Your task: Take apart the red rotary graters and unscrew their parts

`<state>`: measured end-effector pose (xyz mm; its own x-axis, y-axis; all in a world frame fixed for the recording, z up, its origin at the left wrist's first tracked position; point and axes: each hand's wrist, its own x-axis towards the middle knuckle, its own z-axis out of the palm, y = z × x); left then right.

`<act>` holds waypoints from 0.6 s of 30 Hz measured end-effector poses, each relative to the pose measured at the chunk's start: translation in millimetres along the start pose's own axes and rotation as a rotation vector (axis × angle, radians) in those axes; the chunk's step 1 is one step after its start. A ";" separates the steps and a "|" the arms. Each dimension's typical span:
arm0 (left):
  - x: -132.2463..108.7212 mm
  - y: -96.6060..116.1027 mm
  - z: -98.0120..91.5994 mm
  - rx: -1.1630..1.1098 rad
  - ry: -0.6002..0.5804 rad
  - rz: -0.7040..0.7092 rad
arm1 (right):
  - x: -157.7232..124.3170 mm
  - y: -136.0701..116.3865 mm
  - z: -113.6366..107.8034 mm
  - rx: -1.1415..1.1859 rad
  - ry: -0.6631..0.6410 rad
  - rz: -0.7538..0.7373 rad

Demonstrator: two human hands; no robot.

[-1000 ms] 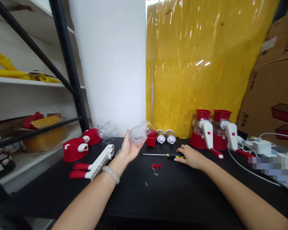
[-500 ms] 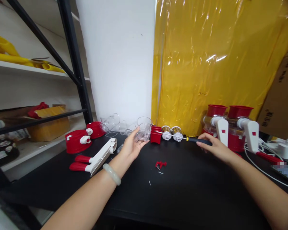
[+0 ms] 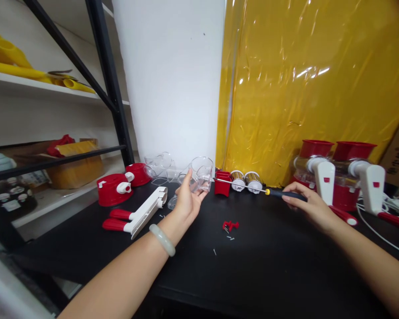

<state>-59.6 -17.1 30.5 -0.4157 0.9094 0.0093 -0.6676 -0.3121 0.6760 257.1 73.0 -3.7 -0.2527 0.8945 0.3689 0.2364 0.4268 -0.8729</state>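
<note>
Your left hand point(image 3: 188, 201) holds the clear cup point(image 3: 206, 165) between thumb and fingers above the table point(image 3: 262, 261), just left of the red hoppers point(image 3: 221, 189). Your right fingers grip the screwdriver point(image 3: 275, 193) by its handle, tip beside the cup; I cannot tell whether they touch. Loose screws point(image 3: 214, 252) lie nearer you.

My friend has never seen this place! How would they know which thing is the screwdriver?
Find the black table in front of the yellow sheet. Above it, the right hand holds the screwdriver. Unlike the two stubby drums behind it, it has a long, thin metal shaft and a dark handle with a yellow collar.
</note>
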 end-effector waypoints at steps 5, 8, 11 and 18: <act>-3.3 -3.1 3.0 0.032 0.015 0.019 | -0.5 1.5 -0.2 0.008 -0.021 0.003; -5.2 -4.8 4.9 0.055 0.017 0.041 | -0.9 2.2 -1.3 -0.003 -0.045 -0.016; -5.3 -6.7 4.8 0.081 0.020 0.044 | -0.4 3.9 -2.7 0.005 -0.049 -0.030; -6.2 -13.1 2.2 0.121 -0.011 0.047 | -1.7 1.4 -3.1 -0.037 -0.056 -0.037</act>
<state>-46.9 -18.0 23.2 -0.4374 0.8979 0.0503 -0.5680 -0.3192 0.7586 260.7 72.5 -4.5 -0.3141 0.8696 0.3810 0.2599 0.4647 -0.8464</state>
